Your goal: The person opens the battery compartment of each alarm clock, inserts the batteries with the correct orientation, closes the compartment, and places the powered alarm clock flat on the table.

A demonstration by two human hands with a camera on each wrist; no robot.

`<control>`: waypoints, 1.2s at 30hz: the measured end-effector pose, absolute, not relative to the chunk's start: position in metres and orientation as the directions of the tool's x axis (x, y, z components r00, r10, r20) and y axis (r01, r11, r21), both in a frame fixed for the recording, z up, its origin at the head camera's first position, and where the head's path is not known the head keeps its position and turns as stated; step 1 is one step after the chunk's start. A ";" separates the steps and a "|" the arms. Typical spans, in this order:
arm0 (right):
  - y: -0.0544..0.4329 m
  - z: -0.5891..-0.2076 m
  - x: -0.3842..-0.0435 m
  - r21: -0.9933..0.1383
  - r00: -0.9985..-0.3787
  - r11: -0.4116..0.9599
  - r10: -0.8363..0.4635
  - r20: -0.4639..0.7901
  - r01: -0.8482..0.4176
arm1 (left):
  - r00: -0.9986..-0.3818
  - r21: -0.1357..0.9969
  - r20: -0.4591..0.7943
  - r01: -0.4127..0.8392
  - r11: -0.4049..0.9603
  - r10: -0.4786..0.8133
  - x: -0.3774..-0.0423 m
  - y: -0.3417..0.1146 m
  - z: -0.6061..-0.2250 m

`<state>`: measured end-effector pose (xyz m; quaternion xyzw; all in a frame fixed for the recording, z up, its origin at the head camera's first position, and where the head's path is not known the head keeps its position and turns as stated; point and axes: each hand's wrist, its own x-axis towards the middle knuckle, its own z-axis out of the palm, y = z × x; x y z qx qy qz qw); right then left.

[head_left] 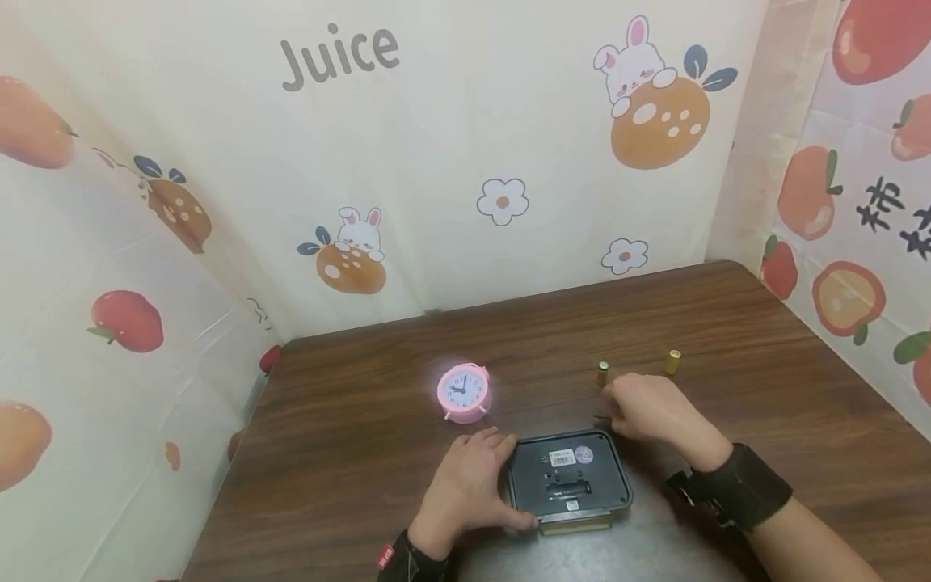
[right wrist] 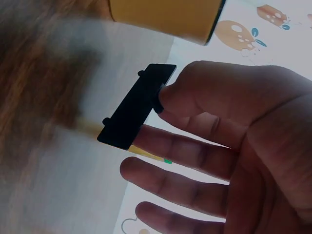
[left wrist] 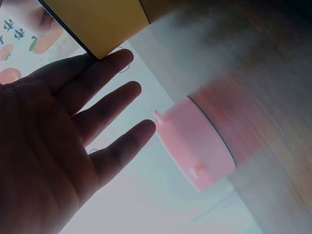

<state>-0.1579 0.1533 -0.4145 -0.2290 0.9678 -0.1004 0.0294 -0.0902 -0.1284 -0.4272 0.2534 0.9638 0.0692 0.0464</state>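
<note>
A rectangular clock (head_left: pixel 538 485) lies with its black back up, its battery slot (head_left: pixel 569 489) uncovered; its side is gold in the left wrist view (left wrist: pixel 100 24). My left hand (head_left: pixel 469 481) rests at its left edge, fingers straight, the index fingertip against the gold side. With thumb and index finger, my right hand (head_left: pixel 647 408) pinches a small black battery cover (right wrist: pixel 136 107) to the right of the clock. The other fingers are extended. Just beyond that hand stands a green-topped battery (head_left: pixel 602 373); whether they touch I cannot tell.
A pink round alarm clock (head_left: pixel 464 394) stands behind my left hand. Another gold battery (head_left: pixel 672 361) stands upright farther right. The brown wooden table (head_left: pixel 349 453) is bordered by fruit-printed curtains (head_left: pixel 436 145) at the back and both sides.
</note>
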 end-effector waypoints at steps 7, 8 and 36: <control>0.155 -0.421 -0.160 -0.218 -0.889 0.869 -0.458 -0.016 -0.444 | -0.864 0.152 -0.039 0.492 0.857 0.502 -0.090 -0.129 -0.428; 0.155 -0.421 -0.160 -0.218 -0.889 0.869 -0.458 -0.017 -0.444 | -0.864 0.152 -0.038 0.492 0.857 0.503 -0.090 -0.129 -0.428; 0.157 -0.425 -0.163 -0.276 -0.854 0.840 -0.509 -0.105 -0.467 | -0.857 0.141 -0.027 0.506 0.851 0.514 -0.090 -0.129 -0.427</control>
